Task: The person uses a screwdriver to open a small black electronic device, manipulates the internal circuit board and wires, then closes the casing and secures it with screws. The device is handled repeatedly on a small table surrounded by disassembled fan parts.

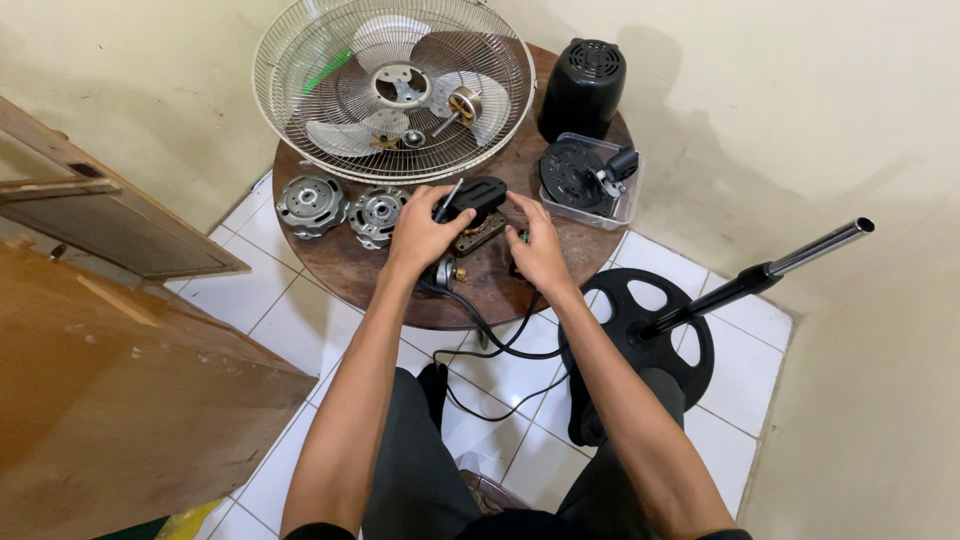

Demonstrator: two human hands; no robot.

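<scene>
On the round wooden table (350, 265) lies a fan motor with a black cover (476, 196) and copper windings. My left hand (420, 235) grips its left side, fingers curled over the black part next to a thin black tool. My right hand (538, 250) holds its right side, fingertips on the motor's edge. A black cable (500, 345) runs from the motor down off the table towards my lap.
A white wire fan guard (392, 85) with blades lies at the table's back. Two metal motor end caps (340, 207) sit left; a black motor housing (583, 85) and a clear tray (622, 205) of black parts sit right. A fan stand base (640, 345) and pole (790, 262) rest on the tiled floor.
</scene>
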